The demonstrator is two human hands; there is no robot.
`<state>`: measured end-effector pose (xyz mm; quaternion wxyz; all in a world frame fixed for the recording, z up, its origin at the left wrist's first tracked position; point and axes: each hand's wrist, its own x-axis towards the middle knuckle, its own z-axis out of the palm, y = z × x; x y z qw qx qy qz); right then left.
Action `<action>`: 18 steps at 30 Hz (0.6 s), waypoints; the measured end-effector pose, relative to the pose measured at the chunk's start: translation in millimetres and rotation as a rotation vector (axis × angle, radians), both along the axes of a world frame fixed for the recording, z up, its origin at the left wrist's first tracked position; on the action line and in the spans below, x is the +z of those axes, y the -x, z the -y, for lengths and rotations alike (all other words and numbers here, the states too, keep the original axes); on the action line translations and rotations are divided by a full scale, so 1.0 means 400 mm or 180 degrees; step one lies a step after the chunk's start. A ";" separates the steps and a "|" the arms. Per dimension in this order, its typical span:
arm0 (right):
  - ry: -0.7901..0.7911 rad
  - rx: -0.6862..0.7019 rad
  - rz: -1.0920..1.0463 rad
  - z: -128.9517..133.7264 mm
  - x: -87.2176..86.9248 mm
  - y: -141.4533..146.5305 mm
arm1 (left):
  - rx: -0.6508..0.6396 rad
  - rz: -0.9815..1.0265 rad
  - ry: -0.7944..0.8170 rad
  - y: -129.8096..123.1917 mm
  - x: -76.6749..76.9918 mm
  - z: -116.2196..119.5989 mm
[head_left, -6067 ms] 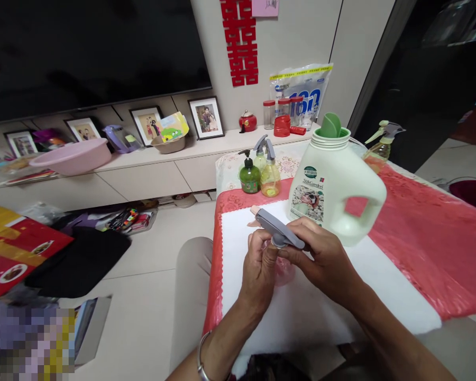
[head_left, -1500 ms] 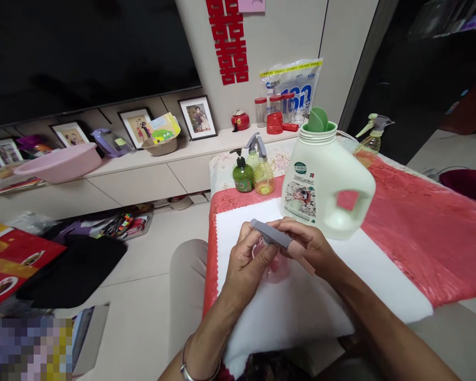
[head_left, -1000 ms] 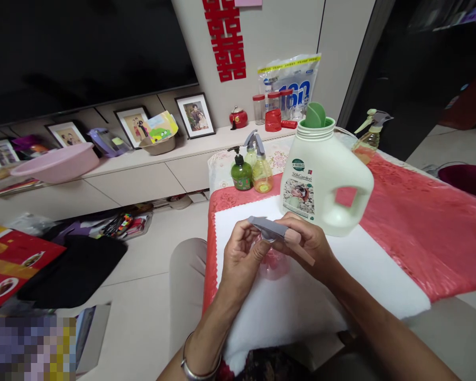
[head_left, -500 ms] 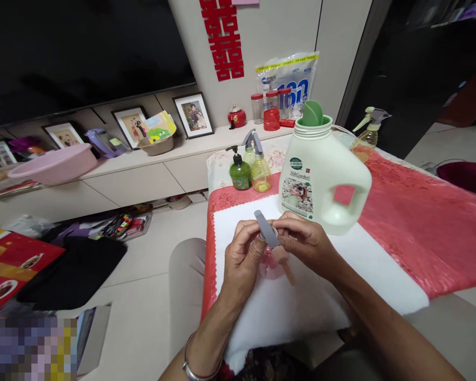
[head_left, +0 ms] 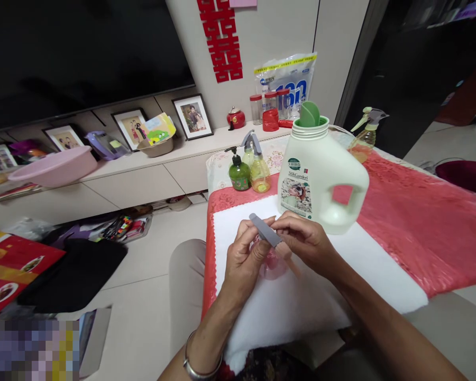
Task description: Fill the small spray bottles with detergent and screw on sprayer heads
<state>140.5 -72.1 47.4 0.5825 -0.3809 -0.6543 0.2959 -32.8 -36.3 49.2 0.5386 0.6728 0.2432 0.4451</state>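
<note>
A small pink spray bottle (head_left: 273, 265) stands on the white cloth (head_left: 257, 312), with a grey and peach spray head (head_left: 266, 230) at its top. My left hand (head_left: 244, 254) pinches the neck area of the spray head from the left, fingers closed. From the right, my right hand (head_left: 307, 239) has its fingers closed round the same place. The bottle's neck is hidden behind my fingers. Just behind my hands is a large pale green jug (head_left: 321, 180) with a green scoop or cap (head_left: 310, 114) in its mouth.
A green pump bottle (head_left: 239, 172) and a yellow spray bottle (head_left: 261, 174) stand left of the jug. Another spray bottle (head_left: 364, 138) is at the back right. The red tablecloth (head_left: 412, 222) reaches right. Behind, a shelf (head_left: 122, 161) holds photo frames and a pink basin (head_left: 55, 166).
The spray head has turned between my fingers, its grey end now further left and its peach nozzle further right. Both hands remain at the bottle's top.
</note>
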 end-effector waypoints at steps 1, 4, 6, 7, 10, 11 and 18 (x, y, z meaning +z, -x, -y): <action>0.0044 0.0020 0.0001 -0.001 0.001 -0.003 | -0.0001 -0.0021 -0.0044 0.000 0.001 -0.001; 0.0170 0.0003 -0.0029 -0.003 0.001 -0.007 | -0.0041 -0.0113 -0.0207 0.002 0.009 -0.006; 0.0230 0.0005 -0.0047 -0.006 -0.003 -0.007 | -0.0078 -0.0208 -0.0268 0.006 0.014 -0.010; 0.0253 0.0016 -0.0055 -0.006 -0.004 -0.006 | -0.0102 -0.0260 -0.0255 0.007 0.016 -0.012; 0.0315 0.0046 -0.0091 -0.007 -0.008 -0.004 | -0.0181 -0.0372 -0.0102 0.013 0.017 -0.018; 0.0349 0.0045 -0.0108 -0.006 -0.009 -0.004 | -0.0202 -0.0390 -0.0048 0.014 0.018 -0.020; 0.0564 -0.0007 -0.0143 0.002 0.000 -0.004 | -0.0345 -0.0661 -0.0174 0.020 0.051 -0.031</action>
